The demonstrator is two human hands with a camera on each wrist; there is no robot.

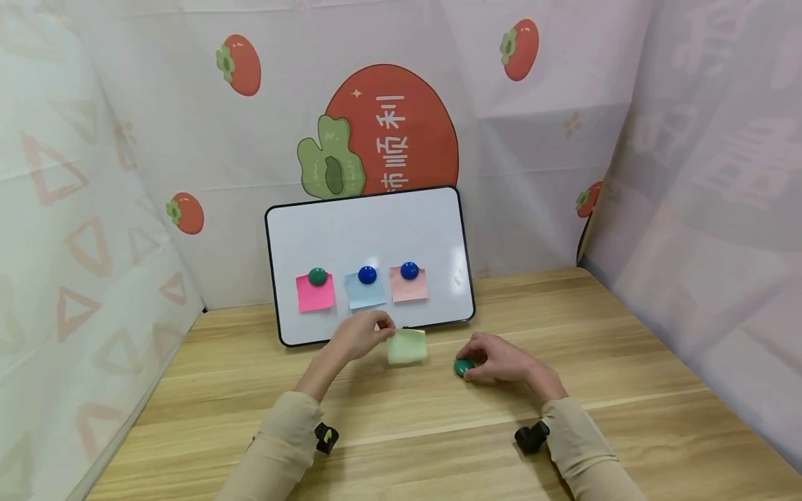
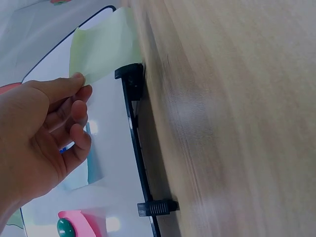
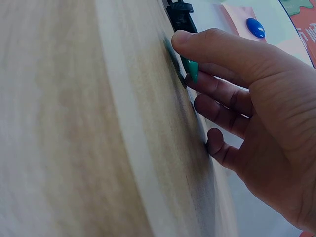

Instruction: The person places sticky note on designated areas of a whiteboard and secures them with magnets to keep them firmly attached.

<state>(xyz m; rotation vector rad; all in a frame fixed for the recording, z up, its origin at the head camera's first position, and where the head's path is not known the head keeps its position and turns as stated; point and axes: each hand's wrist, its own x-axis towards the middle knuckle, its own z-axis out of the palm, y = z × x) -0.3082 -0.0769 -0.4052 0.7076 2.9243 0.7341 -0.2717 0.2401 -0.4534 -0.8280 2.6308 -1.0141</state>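
Observation:
My left hand (image 1: 361, 335) pinches a pale green sticky note (image 1: 406, 346) by its left edge, in front of the whiteboard's lower rim. In the left wrist view the note (image 2: 106, 47) hangs from thumb and fingertips. Low over the table, my right hand (image 1: 498, 358) grips a round green magnet (image 1: 463, 367) between thumb and fingers; the right wrist view shows this magnet (image 3: 191, 69) edge-on, partly hidden by the thumb. The whiteboard (image 1: 370, 223) leans behind, bearing a pink note (image 1: 315, 298) under a green magnet (image 1: 317, 276), plus light blue (image 1: 365, 296) and peach (image 1: 409, 289) notes under blue magnets.
A wooden table (image 1: 426, 445) lies under both hands. Black clips (image 2: 158, 207) sit along the whiteboard's bottom edge. Behind hangs a white curtain (image 1: 532, 167) printed with red fruit, and further cloth closes off the left and right sides.

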